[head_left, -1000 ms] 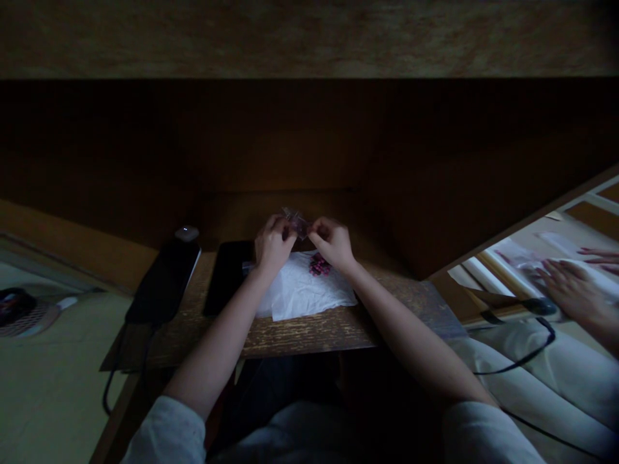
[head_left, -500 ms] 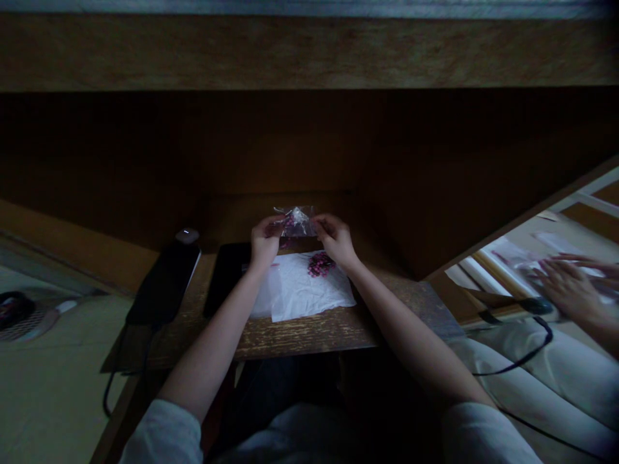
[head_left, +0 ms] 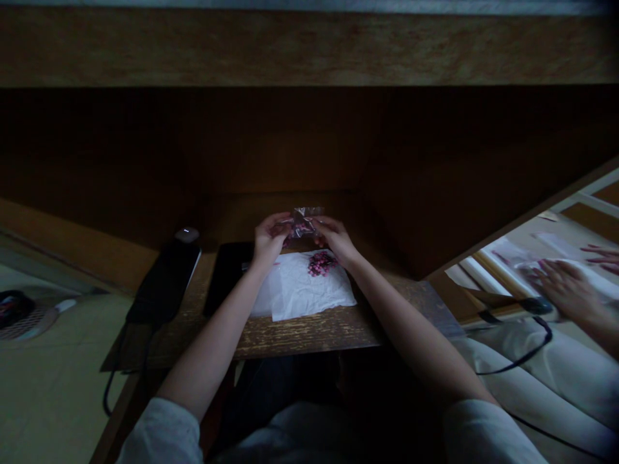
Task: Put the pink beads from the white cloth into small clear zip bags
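Note:
Between my hands is a small clear plastic bag (head_left: 307, 213) with something pink showing in or behind it. My left hand (head_left: 271, 240) pinches its left side, and my right hand (head_left: 334, 237) grips its right side with thumb and fingers together. Below them a white cloth or tissue (head_left: 309, 296) lies on the wooden board, bearing a cluster of small pink and dark pieces (head_left: 321, 263), too small to name. A translucent sheet (head_left: 264, 299) lies at the cloth's left edge.
A dark flat object (head_left: 225, 277) lies left of the cloth. Farther left are a black phone-like device (head_left: 164, 290) with a cable and a small rounded gadget (head_left: 187, 234) with lights. Wooden walls enclose the space. At right, another person's hands (head_left: 563, 287) work over a neighbouring surface.
The plastic bag has shifted slightly right and looks narrower, bunched between my fingers. My hands have come a little closer together. The pink cluster stays on the cloth.

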The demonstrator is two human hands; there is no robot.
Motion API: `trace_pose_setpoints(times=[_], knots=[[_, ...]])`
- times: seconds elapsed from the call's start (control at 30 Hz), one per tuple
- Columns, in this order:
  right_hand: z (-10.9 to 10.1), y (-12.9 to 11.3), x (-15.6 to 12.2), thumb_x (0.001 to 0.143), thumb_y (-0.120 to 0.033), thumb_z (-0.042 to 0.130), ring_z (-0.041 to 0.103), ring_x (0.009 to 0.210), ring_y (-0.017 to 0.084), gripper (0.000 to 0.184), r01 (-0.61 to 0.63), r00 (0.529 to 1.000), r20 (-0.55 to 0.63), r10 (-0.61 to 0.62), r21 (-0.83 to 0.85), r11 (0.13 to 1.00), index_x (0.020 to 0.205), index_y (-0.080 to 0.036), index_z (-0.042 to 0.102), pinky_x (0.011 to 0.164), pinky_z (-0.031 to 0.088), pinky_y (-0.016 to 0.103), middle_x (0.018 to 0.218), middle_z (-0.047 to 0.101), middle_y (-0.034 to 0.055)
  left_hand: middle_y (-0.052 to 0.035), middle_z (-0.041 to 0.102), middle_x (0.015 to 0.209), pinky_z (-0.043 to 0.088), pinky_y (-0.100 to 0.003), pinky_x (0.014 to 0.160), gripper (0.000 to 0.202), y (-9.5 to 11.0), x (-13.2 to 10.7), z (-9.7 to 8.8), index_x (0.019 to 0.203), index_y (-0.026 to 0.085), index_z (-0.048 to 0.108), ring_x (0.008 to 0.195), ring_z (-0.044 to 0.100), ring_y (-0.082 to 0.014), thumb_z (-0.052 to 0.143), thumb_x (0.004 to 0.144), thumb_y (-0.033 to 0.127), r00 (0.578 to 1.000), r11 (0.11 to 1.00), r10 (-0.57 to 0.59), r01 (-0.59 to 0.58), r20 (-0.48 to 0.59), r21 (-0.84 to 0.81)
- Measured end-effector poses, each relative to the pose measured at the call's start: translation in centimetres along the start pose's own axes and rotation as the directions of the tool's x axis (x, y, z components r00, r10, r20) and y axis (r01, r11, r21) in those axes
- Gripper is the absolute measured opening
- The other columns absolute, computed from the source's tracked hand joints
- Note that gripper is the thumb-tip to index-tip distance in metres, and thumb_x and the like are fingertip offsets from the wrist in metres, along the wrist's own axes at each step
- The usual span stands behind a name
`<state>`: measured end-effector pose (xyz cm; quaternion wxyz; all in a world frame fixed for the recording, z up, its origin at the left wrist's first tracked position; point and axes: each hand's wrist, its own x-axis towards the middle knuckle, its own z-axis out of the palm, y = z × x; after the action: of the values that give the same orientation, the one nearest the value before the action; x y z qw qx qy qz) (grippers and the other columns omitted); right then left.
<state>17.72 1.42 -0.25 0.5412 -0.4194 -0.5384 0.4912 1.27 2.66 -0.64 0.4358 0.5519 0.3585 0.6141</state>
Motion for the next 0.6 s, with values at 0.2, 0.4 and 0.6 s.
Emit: trace_pose_setpoints(times=[0.2,0.4,0.6], knots=[[-0.4,0.0,0.3,0.073,-0.042,0.06,0.034,0.044,0.004,0.031,-0.119,0.993,0.0,0.122,0.231,0.966,0.092,-0.017,0.066,0.039,0.02,0.019,0.069,0.057,-0.0013,-0.005,0.065,0.095,0.052,-0.026,0.07,0.038,0.5,-0.9,0.3,0.113,0.022,0.052,0.079,0.064,-0.0145,0.064,0.078,0.027,0.972,0.945,0.216,-0.231,0.088,0.231],[-1.1,0.2,0.5,0.073,-0.038,0.057,0.031,0.045,0.006,0.028,-0.23,0.973,0.066,0.222,0.397,0.888,0.093,-0.018,0.061,0.038,0.018,0.018,0.064,0.053,-0.004,-0.0071,0.063,0.105,0.051,-0.031,0.079,0.05,1.7,-2.4,0.8,0.124,0.02,0.045,0.082,0.062,-0.0154,0.063,0.079,0.03,0.861,0.704,0.413,-0.509,0.298,0.494],[-1.0,0.0,0.4,0.076,-0.032,0.054,0.024,0.042,0.005,0.019,-0.258,0.966,0.127,0.225,0.53,0.808,0.086,-0.017,0.058,0.035,0.015,0.017,0.06,0.045,-0.0056,-0.0087,0.062,0.108,0.05,-0.034,0.084,0.038,2.2,-2.7,1.1,0.12,0.018,0.05,0.091,0.061,-0.0181,0.057,0.084,0.028,0.794,0.567,0.477,-0.605,0.376,0.558]])
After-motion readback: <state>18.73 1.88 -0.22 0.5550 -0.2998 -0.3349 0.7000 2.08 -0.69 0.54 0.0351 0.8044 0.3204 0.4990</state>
